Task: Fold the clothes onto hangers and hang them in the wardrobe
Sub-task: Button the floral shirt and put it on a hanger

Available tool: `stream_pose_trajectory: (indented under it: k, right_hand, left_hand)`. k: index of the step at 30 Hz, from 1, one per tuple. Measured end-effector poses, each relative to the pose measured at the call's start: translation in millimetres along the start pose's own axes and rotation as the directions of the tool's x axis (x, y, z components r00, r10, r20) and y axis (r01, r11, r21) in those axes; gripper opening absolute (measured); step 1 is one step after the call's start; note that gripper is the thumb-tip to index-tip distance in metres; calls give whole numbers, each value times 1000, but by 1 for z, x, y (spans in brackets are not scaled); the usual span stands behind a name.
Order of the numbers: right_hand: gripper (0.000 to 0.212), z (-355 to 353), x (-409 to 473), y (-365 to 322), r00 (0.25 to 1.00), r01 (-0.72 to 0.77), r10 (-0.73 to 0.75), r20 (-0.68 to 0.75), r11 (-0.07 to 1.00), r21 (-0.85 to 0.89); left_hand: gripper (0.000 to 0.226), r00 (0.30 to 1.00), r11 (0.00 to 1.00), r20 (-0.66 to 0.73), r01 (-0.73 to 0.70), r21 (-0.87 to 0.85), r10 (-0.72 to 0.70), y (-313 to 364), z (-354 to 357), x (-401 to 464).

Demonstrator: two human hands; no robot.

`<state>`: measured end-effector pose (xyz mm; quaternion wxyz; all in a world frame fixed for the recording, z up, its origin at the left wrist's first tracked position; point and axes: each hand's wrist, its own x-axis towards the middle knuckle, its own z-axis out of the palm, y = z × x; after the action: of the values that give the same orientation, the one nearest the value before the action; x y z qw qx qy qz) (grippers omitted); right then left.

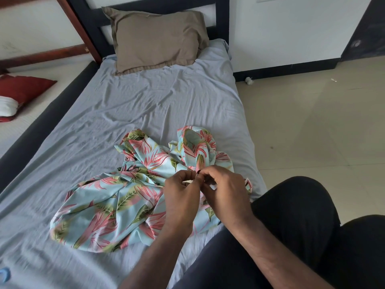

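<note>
head view, one frame. floral garment (116, 197), light blue with pink and green leaf print, lies crumpled on the grey bed sheet (129, 105), toward the near right part of the mattress. one part of it is bunched up higher at the far right of the heap.

left hand (181, 195) and right hand (224, 190) sit close together above the right part of the garment, fingertips meeting. both have fingers curled in a narrow pinch on a small bit of the fabric between them; exactly what part of the garment is pinched cannot be told, it is too small and partly hidden by the fingers.

person's dark-trousered legs (302, 215) at lower right, beside the bed edge.

brown pillow (158, 38) stands against the dark headboard (221, 19) at the far end of the bed. second bed at left carries a red cushion (23, 87) and a white item (7, 106) touching it. small blue object (5, 274) at the lower left corner, blurred. beige tiled floor (312, 113) on the right.
</note>
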<state>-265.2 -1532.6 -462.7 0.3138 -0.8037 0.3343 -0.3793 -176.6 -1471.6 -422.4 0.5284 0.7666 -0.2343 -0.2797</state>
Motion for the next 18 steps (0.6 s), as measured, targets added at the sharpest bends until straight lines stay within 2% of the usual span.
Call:
stream_pose_trajectory:
  k: [2,4,8,10,12,14,18]
  right_hand:
    - [15,0,0,0,1000,-1,1,-8,1000,4]
    - [17,-1,1,-1,998,-57,60,-21,992,114]
    - [23,-5,5,-1,967,-245,250,45,871,425]
    - [25,-6,7,-1,957,-281,278,84,814,509]
    - [24,-6,8,0,954,-291,283,95,808,512]
    - [21,-4,6,0,962,-267,263,71,857,441]
    - [13,-2,5,0,978,-203,208,28,903,380]
  left_hand:
    - [18,1000,1000,-18,-11,11,11,4,1,-3]
    - [19,999,998,5,37,-59,-36,5,1,-3]
    - [18,950,920,176,297,-254,-258,14,-5,-2]
    - [17,919,878,250,373,-301,-305,16,-10,2]
    - [14,901,860,285,409,-305,-328,14,-13,5]
    - [13,895,860,292,420,-291,-338,9,-14,6]
    - [11,920,894,244,368,-256,-308,4,-10,7]
